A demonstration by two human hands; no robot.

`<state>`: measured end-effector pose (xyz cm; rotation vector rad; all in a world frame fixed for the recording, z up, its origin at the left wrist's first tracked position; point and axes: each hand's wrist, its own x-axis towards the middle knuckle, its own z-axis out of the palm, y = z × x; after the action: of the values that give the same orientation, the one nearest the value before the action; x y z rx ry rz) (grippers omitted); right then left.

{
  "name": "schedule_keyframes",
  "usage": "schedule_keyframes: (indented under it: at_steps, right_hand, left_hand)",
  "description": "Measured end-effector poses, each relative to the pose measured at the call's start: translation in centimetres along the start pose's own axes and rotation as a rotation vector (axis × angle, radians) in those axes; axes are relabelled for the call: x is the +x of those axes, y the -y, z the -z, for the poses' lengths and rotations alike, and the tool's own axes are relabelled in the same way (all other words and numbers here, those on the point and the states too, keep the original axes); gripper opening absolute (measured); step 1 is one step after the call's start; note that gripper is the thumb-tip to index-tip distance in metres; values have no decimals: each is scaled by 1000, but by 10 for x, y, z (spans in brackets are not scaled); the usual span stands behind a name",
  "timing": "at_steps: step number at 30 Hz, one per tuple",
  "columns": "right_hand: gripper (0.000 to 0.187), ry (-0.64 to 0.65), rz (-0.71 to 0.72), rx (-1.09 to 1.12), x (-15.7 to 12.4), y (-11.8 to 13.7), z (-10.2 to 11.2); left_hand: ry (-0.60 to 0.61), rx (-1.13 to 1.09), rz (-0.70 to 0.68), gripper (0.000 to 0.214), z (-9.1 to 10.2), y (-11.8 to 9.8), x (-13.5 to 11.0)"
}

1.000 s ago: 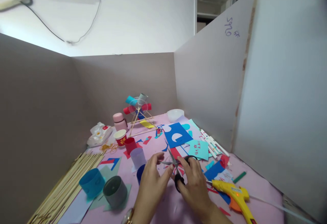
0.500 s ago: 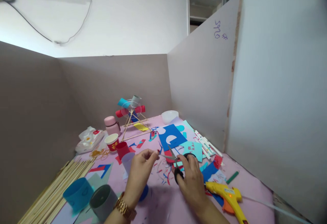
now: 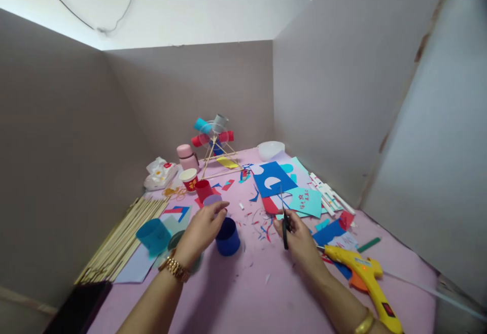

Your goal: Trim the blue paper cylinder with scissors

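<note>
My right hand (image 3: 299,235) grips black-handled scissors (image 3: 285,230), their blades close together and pointing away from me toward the coloured paper. My left hand (image 3: 203,225) is open with nothing visible in it, its fingers stretched to the right above the dark blue cylinder (image 3: 228,245). Whether it touches the cylinder I cannot tell. It partly hides a lilac cylinder (image 3: 212,200) and a dark grey-green one (image 3: 176,240). A red cylinder (image 3: 204,190) stands just beyond. To the left is a turquoise cylinder (image 3: 154,237). Small red and blue paper scraps (image 3: 262,227) lie between my hands.
At the back stands a stick-framed wheel (image 3: 215,138) with coloured cylinders. A pink flask (image 3: 187,159), paper cup (image 3: 189,179) and tissue pack (image 3: 160,174) are left of it. Wooden sticks (image 3: 125,237) lie left; blue paper (image 3: 276,176), markers (image 3: 327,195) and a yellow glue gun (image 3: 353,265) lie right.
My left hand has opened from its pinch and moved away from the scissors, toward the blue cylinder. The scissors' blades have closed and turned upright in view. The camera has tilted down.
</note>
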<state>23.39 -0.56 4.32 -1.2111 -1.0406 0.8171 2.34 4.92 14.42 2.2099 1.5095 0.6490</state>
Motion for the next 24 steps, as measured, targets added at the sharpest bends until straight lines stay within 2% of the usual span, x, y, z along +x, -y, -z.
schedule_keyframes:
  at_steps: [4, 9, 13, 19, 21, 24]
  right_hand:
    - [48, 44, -48, 52, -5, 1, -5]
    - [46, 120, -106, 114, -8, 0, -9]
    - [43, 148, -151, 187, -13, 2, -15]
    - [45, 190, -194, 315, -24, 8, -26]
    - [47, 204, -190, 351, -26, 7, -28]
    - [48, 221, -191, 388, -27, 4, -29]
  left_hand:
    - [86, 47, 39, 24, -9, 12, -6]
    - [-14, -3, 141, 18, -13, 17, -10]
    - [-110, -305, 206, 17, -24, 26, -21]
    - [-239, -794, 366, 33, -58, 34, -41]
    - [-266, -918, 418, 30, -67, 33, -45]
    - [-243, -1044, 474, 17, -73, 29, -50]
